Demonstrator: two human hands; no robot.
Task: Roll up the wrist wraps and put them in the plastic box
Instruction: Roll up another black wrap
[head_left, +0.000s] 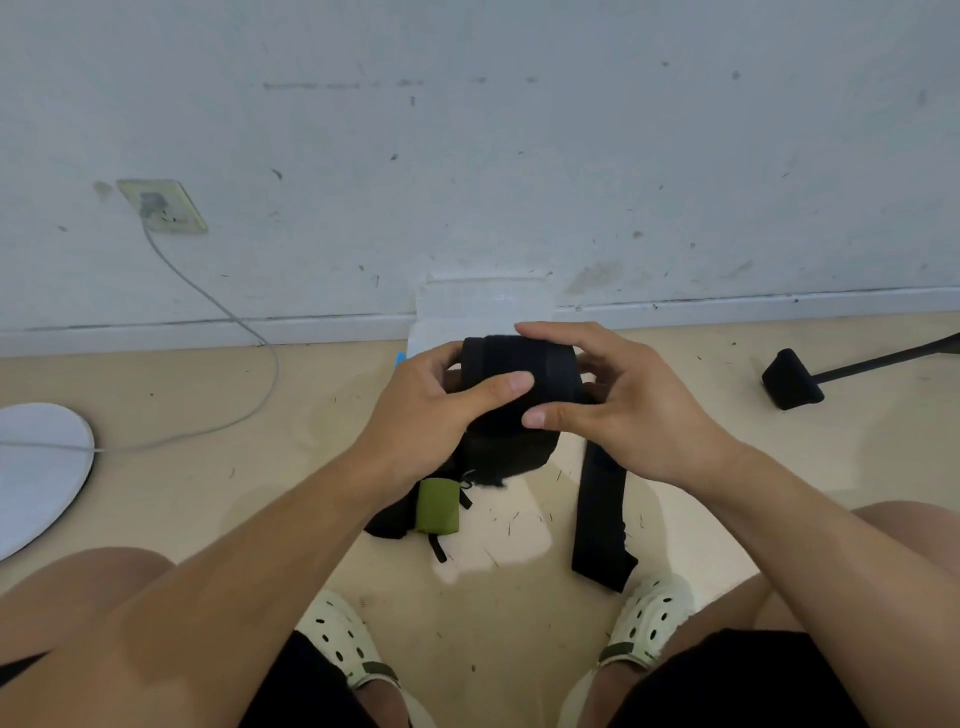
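My left hand (415, 415) and right hand (618, 410) hold the wrap roll (519, 374) before the plastic box (483, 306) — a second wrap (600, 514) lies below, right.

The wrap (519, 384) is showing plain black. A second strap (597, 514) on the beige floor (208, 493) is black too. The pouch (438, 506) is olive green with black loops. The box (483, 306) is looking clear and whitish. The clogs (652, 618) are cream, dotted with holes. The wall (467, 130) is pale grey-white, speckled with dark marks.
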